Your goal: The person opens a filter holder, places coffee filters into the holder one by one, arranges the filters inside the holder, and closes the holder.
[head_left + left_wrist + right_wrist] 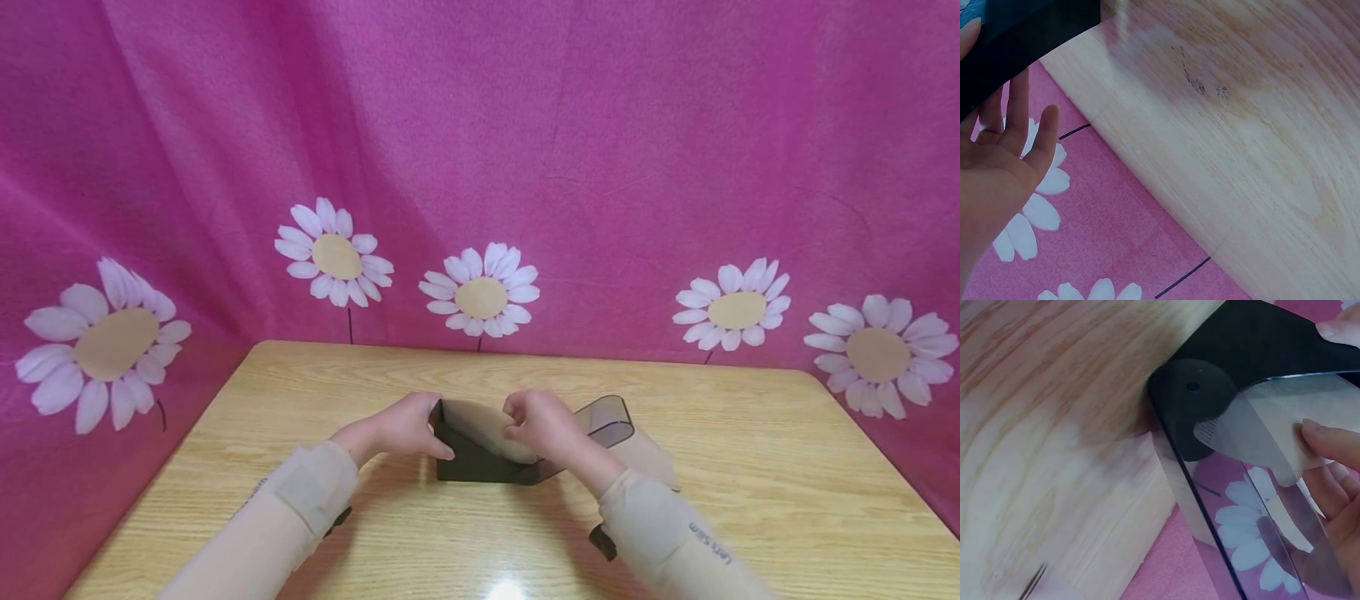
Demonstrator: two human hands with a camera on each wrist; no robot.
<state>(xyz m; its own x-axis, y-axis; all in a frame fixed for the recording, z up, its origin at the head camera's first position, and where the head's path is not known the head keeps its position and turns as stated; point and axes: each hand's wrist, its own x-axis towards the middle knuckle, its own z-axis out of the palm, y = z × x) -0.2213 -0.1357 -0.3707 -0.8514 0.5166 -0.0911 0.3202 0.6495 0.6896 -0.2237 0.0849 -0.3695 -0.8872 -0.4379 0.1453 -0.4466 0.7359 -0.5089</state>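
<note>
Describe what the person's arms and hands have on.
Left hand and right hand: bare, ungloved. Left sleeve and right sleeve: pale beige, with a greyish band near the wrist. Dark lettering on the right one seems to read "Let's Slim"; the left's is mostly hidden. A small black piece shows beside each wrist.

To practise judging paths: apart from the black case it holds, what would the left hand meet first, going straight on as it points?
Probably the pale sheet in the black case; depth is unclear, so the left hand might pass above it towards the right hand.
</note>
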